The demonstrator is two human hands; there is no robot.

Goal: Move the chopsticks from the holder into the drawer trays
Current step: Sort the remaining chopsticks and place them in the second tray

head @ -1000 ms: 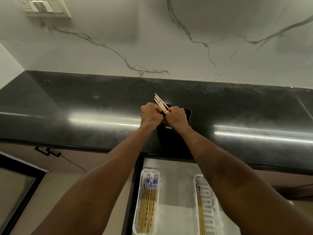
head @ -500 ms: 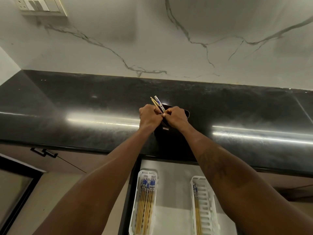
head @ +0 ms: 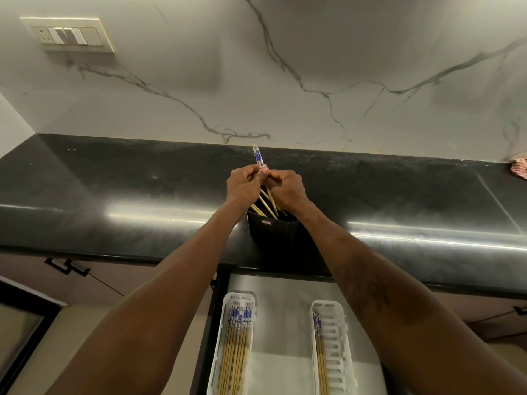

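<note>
Where the black counter (head: 142,195) reaches its front edge, the holder (head: 272,232) stands directly above the open drawer (head: 282,323). Bare counter lies on either side of it and the marble wall (head: 285,81) is well behind. Both forearms extend forward over the drawer and converge above the holder's mouth. The left hand (head: 243,185) and right hand (head: 288,188) meet with fingers curled, each pinching the held chopsticks (head: 258,158). One blue-and-white patterned end rises upright above the fingertips, while several bamboo shafts slant down between the palms into the holder. How many sticks each hand takes cannot be told.

Two white slotted trays lie well apart in the drawer. The left tray (head: 239,296) is nearly filled with stored chopsticks (head: 235,343), patterned ends toward the counter. The right tray (head: 338,352) carries a thin bundle (head: 319,346) along its left wall.

A small label (head: 266,222) on the holder's front is too small to read. A switch panel (head: 71,35) sits on the wall at upper left, and a patterned cloth (head: 519,169) lies at the counter's far right.
</note>
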